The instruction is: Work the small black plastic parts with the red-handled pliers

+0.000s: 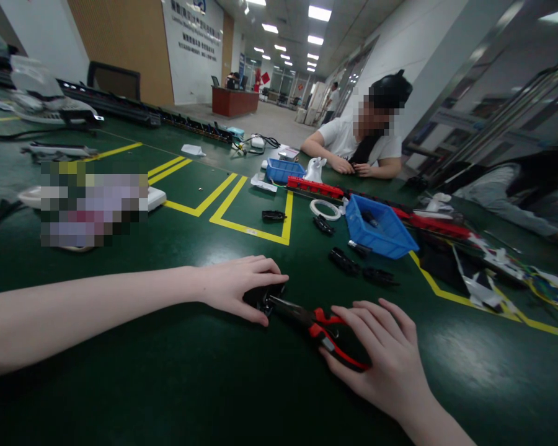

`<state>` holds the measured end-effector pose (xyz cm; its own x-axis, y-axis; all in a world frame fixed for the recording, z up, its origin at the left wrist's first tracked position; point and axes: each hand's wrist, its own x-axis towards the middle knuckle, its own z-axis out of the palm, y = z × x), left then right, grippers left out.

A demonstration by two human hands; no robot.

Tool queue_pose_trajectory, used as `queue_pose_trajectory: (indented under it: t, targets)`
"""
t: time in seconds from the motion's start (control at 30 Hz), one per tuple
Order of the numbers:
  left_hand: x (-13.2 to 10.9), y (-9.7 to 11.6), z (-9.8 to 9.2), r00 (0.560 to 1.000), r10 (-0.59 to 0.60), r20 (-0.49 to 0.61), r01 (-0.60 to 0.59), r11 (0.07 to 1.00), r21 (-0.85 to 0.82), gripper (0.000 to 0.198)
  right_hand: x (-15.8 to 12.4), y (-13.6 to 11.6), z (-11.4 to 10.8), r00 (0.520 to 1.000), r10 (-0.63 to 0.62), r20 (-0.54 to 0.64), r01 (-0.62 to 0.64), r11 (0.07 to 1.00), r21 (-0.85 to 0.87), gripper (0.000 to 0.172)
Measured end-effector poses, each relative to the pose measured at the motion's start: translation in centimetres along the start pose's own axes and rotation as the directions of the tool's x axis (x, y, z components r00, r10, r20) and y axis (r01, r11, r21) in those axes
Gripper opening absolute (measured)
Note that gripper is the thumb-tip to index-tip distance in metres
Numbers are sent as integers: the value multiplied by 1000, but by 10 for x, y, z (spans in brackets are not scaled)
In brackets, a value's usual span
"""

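On the green table, my left hand (pixel 235 286) grips a small black part (pixel 261 298), thumb on the near side and fingers over the far side. Its exact kind is partly hidden by the hand. My right hand (pixel 384 353) is closed around the red and black handles of a pair of long-nose pliers (pixel 302 314). The pliers point left, and their narrow jaws meet the black part beside my left thumb. Whether the tips pinch something there is too small to tell.
Beyond my hands lie several black parts (pixel 344 261), a blue bin (pixel 381 226), a white ring (pixel 325 209) and a red strip (pixel 314 187). A smaller blue basket (pixel 284 170) stands farther back. Across the table sits a person (pixel 360 139). Cables and white scraps lie at the right.
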<state>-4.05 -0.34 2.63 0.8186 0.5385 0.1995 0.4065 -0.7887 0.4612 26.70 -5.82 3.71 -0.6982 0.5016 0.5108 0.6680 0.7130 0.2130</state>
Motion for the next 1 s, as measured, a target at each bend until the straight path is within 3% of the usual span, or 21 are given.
queue_pose_trajectory:
  t: [0.17,0.43,0.63,0.8,1.0]
  targets:
    - [0,0,0,1000,-13,15,13,999,30,75,0,0,1,1000,-26,-2,26,998,-52,47]
    - [2,2,-1,1000,-9,23,9,1000,24,75,2,2,0,999,-34,41,34,999,0,46]
    - [2,1,-1,999,-15,33,14,999,31,75,1,-2,-1,989,49,139,-68,989,135,42]
    - [2,0,0,1000,8,16,-8,1000,24,75,0,-5,-4,953,147,265,-205,957,205,40]
    - [2,0,0,1000,6,26,-7,1000,28,73,-2,-3,0,961,143,235,-186,967,172,47]
